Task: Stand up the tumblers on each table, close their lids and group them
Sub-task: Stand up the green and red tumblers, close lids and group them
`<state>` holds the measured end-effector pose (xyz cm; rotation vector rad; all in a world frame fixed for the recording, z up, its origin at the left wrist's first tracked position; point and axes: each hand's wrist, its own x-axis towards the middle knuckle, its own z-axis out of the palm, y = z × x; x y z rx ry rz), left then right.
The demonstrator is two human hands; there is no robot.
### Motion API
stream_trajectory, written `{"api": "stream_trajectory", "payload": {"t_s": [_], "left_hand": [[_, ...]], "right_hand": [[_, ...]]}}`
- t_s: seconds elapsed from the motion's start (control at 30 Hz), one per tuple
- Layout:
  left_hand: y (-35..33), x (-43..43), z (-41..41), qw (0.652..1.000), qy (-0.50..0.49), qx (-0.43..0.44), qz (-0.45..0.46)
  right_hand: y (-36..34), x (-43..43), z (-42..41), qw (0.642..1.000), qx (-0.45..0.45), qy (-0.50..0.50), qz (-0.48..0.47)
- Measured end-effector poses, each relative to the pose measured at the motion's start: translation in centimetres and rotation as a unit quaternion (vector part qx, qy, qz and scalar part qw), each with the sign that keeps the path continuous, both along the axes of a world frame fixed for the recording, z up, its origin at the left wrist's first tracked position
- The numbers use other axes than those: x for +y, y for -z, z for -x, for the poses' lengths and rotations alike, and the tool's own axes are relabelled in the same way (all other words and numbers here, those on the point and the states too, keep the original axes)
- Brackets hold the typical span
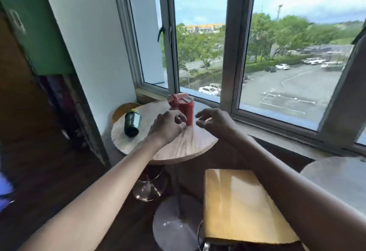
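Large aluminium-framed window (233,39) is filling the back of the view, w/ a car park and trees outside. Below it, the round light-wood table (178,147) on a metal pedestal is sitting tight against the sill, w/ a white wall to its left. A yellow-tan flat chair seat (241,205) is standing in front of the table at lower right, under the right forearm. Another pale round tabletop (336,177) is showing at the right edge, blurred. A small tan round stool top (124,108) is peeking out behind the table's left rim.

2 tumblers are on the wood table. The red cylindrical tumbler w/ a flip lid (183,107) is standing upright near the far edge, by the window; its lid flap looks raised, but motion blur makes that hard to confirm. The dark green tumbler w/ a yellow-trimmed lid (132,122) is lying on its side at the table's left, lid end pointing away from the camera, well apart from the red 1.

Left hand (168,124) is just beside the red tumbler's base, fingers curled loosely, gripping nothing; contact w/ the tumbler can't be told. Right hand (214,120) is hovering just right of it, fingers spread and bent, empty, not touching.
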<state>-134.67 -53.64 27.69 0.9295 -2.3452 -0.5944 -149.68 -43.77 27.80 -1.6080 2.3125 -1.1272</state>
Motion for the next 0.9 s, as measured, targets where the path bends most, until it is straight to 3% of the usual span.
{"api": "stream_trajectory", "payload": {"t_s": [0.43, 0.73, 0.9], "left_hand": [[3.2, -23.3, -4.0, 0.997, -0.053, -0.039, -0.037], [6.1, -37.9, -4.0, 0.988, -0.086, -0.089, -0.094], [9.0, -43.0, -2.6, 0.970, -0.040, -0.187, -0.153]], "right_hand": [[4.0, -25.6, -3.0, 0.997, -0.065, -0.049, 0.012], [6.9, -36.6, -2.6, 0.996, -0.089, 0.017, -0.011], [8.3, -38.8, -2.9, 0.991, -0.100, 0.089, -0.020]]}}
